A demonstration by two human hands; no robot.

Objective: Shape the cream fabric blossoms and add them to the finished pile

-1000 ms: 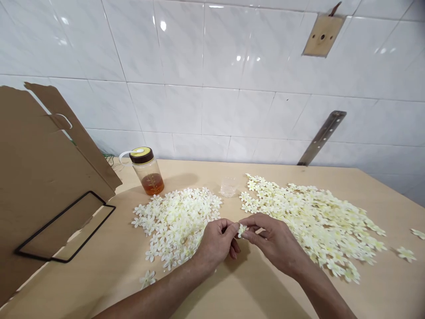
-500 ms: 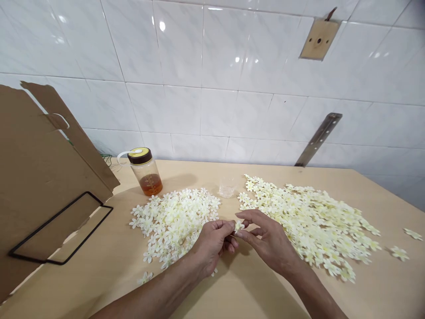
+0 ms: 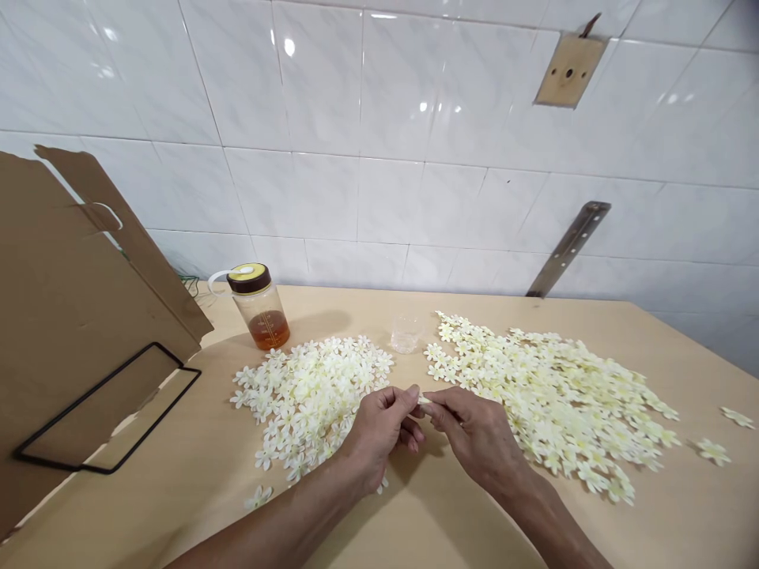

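Between my two hands is a small cream artificial flower (image 3: pixel 424 401), mostly covered by fingers. My left hand (image 3: pixel 388 427) pinches it from the left with thumb and forefinger, its other fingers curled below. From the right, my right hand (image 3: pixel 471 427) closes thumb and fingertips on the flower's other side. To the left lies a heap of white flowers (image 3: pixel 314 387), partly behind my left forearm. A wider spread of pale yellow flowers (image 3: pixel 557 387) lies on the right, beyond my right hand.
A small clear cup (image 3: pixel 405 336) stands behind my hands. At the back left is a bottle of amber liquid (image 3: pixel 261 308). A cardboard sheet (image 3: pixel 77 316) with a black wire frame (image 3: pixel 112 411) leans at the left. Two loose flowers (image 3: pixel 713 451) lie far right on the table (image 3: pixel 451 521).
My right hand's fingers have closed onto the flower, which was more open to view before and is now mostly covered. My left hand has barely moved.
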